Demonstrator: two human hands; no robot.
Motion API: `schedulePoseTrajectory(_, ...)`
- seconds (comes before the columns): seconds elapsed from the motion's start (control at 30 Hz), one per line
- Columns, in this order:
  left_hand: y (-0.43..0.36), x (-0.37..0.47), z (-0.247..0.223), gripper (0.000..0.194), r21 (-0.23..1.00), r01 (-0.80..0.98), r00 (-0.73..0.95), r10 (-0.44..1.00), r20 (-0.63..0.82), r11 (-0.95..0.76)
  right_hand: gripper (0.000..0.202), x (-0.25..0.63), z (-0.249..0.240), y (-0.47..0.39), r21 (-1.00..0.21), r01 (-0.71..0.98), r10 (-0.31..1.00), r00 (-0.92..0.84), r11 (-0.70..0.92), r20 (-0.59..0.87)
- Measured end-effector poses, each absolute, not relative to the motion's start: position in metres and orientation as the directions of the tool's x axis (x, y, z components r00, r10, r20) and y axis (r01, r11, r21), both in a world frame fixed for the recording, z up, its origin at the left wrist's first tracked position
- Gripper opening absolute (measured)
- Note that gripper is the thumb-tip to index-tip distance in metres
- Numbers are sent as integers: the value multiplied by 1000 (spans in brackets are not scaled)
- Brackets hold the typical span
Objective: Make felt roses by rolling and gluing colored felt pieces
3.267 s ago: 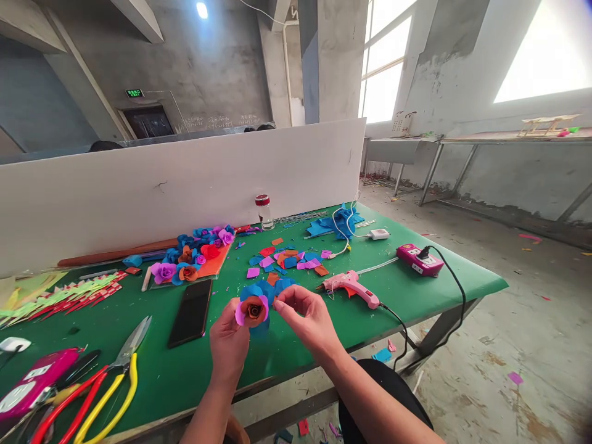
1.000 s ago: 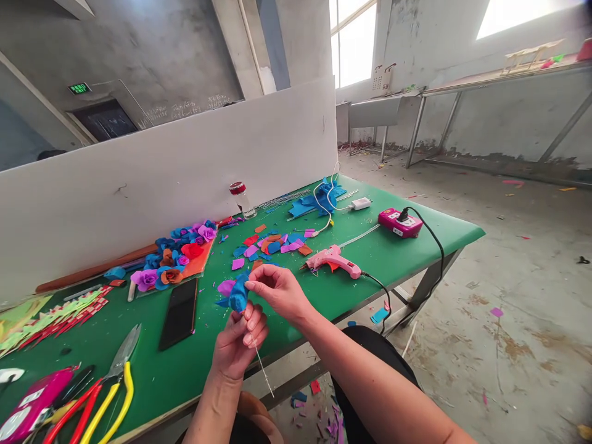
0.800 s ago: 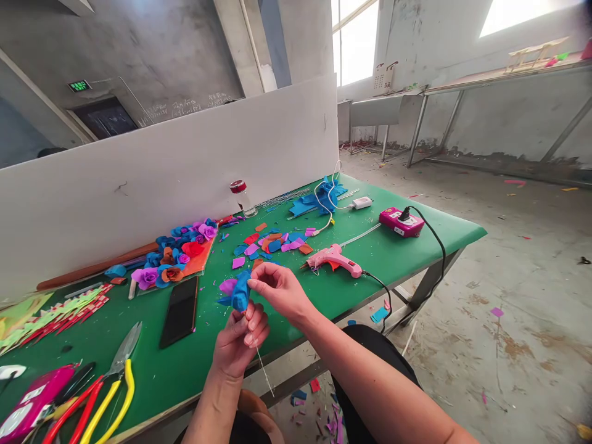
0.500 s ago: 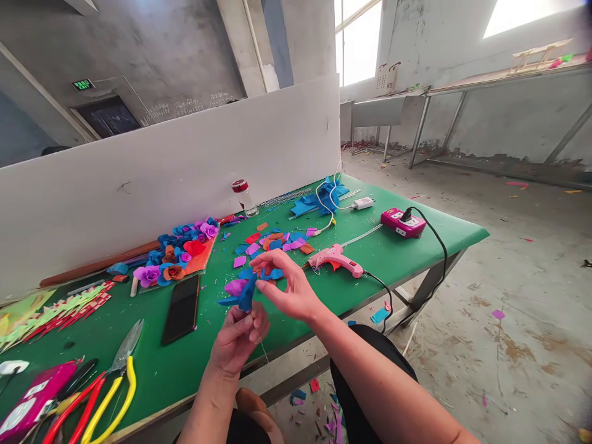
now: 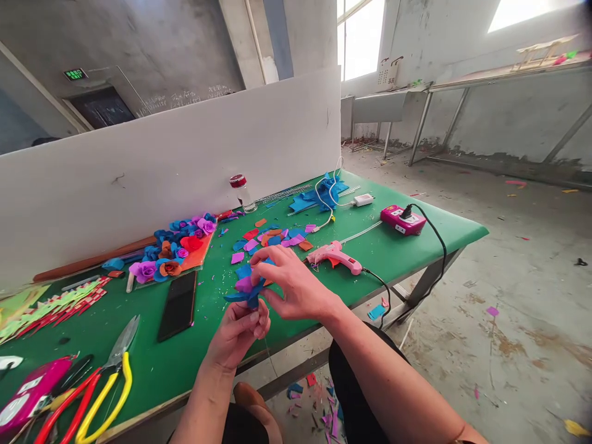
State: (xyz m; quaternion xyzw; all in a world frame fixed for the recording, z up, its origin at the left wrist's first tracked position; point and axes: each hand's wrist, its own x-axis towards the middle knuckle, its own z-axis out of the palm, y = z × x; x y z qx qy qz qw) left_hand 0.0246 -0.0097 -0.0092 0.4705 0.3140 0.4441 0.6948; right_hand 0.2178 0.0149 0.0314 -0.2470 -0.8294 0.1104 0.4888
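A blue and purple paper flower [image 5: 245,285] is held above the near edge of the green table. Its thin wire stem runs down below my left hand [image 5: 243,324], whose fingers are pinched around the base of the flower. My right hand [image 5: 293,280] curls in from the right, its thumb and fingers closed on a blue petal; the exact contact is partly hidden by the fingers. Behind my hands lie loose petals [image 5: 275,237] in blue, purple, orange and red. A pink glue gun [image 5: 335,255] rests just right of my right hand.
Finished paper flowers [image 5: 169,267] cluster at the left, beside a black phone [image 5: 178,306]. Pliers [image 5: 121,364] lie at front left. A lidded glass jar [image 5: 244,196] stands before the white panel [image 5: 185,160]. A magenta power socket [image 5: 402,220] sits at right, its cord hanging off the edge.
My right hand has lowered and its fingers have closed in on the blue petal from a looser, more open pose. The left hand still holds the flower, which has tilted slightly.
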Motion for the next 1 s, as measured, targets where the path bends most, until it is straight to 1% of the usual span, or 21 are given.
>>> schedulePoseTrajectory(0.1,-10,25,-10,15,933,-323,408,913,-17,162,25,219,31,15,-433,300,524,-404,850,750)
schedulePoseTrajectory(0.23,-10,24,-9,17,931,-326,409,912,-18,165,18,222,32,15,-421,306,518,-418,854,746)
schedulePoseTrajectory(0.4,-10,23,-10,16,932,-327,408,913,-13,159,23,223,33,16,-409,283,496,-429,867,755)
schedulePoseTrajectory(0.53,-10,25,-9,15,931,-334,406,914,-1,149,17,222,31,17,-421,263,496,-426,868,756)
schedulePoseTrajectory(0.63,-11,26,-6,16,930,-334,403,915,-4,151,14,221,30,18,-413,287,501,-407,864,764)
schedulePoseTrajectory(0.73,-11,25,-6,17,931,-335,395,918,-5,149,15,221,28,19,-405,296,496,-392,865,774)
schedulePoseTrajectory(0.87,-10,24,-7,17,930,-337,389,921,-4,146,21,222,27,19,-388,261,466,-416,884,781)
schedulePoseTrajectory(1.0,-9,24,-8,16,935,-325,386,923,-7,143,18,223,27,19,-393,265,472,-418,881,776)
